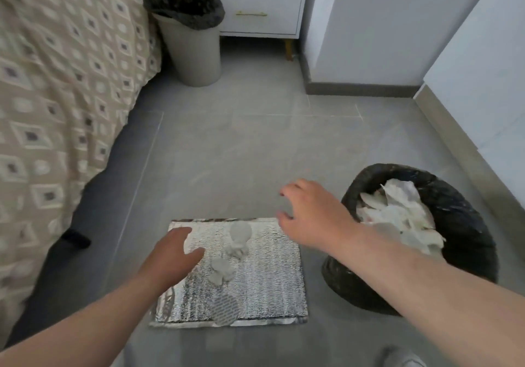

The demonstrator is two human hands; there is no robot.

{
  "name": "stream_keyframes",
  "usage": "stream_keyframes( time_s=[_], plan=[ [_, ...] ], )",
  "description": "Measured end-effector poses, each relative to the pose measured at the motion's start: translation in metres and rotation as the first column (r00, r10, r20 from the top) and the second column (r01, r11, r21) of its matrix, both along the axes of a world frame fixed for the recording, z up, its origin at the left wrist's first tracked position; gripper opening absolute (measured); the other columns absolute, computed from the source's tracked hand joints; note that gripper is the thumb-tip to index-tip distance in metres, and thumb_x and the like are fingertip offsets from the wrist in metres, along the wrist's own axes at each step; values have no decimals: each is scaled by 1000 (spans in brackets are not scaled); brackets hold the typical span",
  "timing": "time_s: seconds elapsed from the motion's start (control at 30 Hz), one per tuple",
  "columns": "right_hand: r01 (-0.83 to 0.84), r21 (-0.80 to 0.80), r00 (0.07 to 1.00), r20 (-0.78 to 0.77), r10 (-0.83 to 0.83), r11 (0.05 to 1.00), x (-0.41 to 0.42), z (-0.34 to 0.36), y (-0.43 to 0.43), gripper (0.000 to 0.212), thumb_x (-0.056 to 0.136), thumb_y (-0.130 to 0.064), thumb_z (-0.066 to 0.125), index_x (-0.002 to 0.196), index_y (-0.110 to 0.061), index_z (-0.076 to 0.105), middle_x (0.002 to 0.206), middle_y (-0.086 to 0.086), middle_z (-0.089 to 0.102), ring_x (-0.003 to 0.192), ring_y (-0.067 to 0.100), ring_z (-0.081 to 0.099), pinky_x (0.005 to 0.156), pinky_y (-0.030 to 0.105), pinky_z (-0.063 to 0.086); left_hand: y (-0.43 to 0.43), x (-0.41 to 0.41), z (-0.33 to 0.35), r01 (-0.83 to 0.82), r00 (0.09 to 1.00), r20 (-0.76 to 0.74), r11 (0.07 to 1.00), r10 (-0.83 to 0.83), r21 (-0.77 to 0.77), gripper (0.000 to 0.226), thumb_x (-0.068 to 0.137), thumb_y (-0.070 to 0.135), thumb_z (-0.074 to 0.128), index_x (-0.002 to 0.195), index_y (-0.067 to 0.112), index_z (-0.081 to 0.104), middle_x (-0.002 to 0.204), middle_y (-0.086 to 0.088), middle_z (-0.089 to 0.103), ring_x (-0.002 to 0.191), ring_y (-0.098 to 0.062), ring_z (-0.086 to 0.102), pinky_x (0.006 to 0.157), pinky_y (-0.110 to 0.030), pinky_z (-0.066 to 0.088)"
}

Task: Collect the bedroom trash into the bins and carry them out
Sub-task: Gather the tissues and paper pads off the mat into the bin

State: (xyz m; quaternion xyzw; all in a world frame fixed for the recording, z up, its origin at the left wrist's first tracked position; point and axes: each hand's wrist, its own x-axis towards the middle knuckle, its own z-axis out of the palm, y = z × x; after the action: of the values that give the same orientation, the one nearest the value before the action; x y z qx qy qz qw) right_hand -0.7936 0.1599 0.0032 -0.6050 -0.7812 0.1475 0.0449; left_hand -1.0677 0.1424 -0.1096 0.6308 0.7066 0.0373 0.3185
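A silver foil bag [264, 278] lies flat on the grey floor, with a few crumpled grey paper wads [221, 270] resting on it. My left hand [173, 255] hovers over the bag's left part, fingers apart, holding nothing. My right hand [309, 213] is spread open above the bag's far right corner, empty. A black-lined bin [466, 250] full of white paper stands just right of the bag, under my right forearm. A second bin [196, 51], beige with a black liner, stands farther back beside the bed.
A bed with a patterned beige cover [56, 96] fills the left side. A white nightstand [264, 5] on wooden legs stands behind the beige bin. White walls and a wardrobe [483, 82] close off the right. A dark object [75, 238] lies under the bed's edge.
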Motion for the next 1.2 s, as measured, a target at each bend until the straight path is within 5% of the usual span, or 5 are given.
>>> stream_keyframes(
  time_s=[0.2,0.5,0.67,0.77,1.2],
  plan=[
    [-281,-381,936,94,339,881,-87,-108,-19,52,86,-33,60,133,-19,43,134,9,44,120,30,45,88,44,47,-16,-25,-43,220,972,-71,972,-226,-82,84,81,45,57,150,19,18,161,-4,11,147,-19,12,117,-32,16],
    [-65,-368,992,81,101,928,-103,-176,10,69,86,-23,56,147,-17,24,159,17,8,141,36,18,109,45,35,-38,11,-85,650,748,-118,757,-653,-67,105,72,58,60,142,34,-14,160,-6,-8,148,-29,-1,119,-41,12],
    [-38,-372,989,120,89,928,-93,-195,30,60,89,-29,55,142,-23,27,158,15,13,137,37,25,105,48,38,-34,19,-88,691,698,-182,718,-692,-82,84,70,48,70,142,27,32,159,-8,18,144,-28,20,113,-44,25],
    [-50,-371,978,169,120,927,-95,-199,35,57,89,-39,54,138,-23,32,150,14,28,130,37,32,99,48,42,-28,14,-97,734,656,-196,676,-729,-57,72,36,58,80,102,32,64,113,2,67,95,-18,66,70,-28,57],
    [67,-356,998,16,-66,932,-104,-201,31,55,80,-20,70,128,-9,46,128,14,39,113,31,45,90,39,45,-17,24,-90,320,946,83,940,-312,-116,20,84,27,56,101,15,58,97,-1,55,91,-21,52,69,-31,37]
  ],
)
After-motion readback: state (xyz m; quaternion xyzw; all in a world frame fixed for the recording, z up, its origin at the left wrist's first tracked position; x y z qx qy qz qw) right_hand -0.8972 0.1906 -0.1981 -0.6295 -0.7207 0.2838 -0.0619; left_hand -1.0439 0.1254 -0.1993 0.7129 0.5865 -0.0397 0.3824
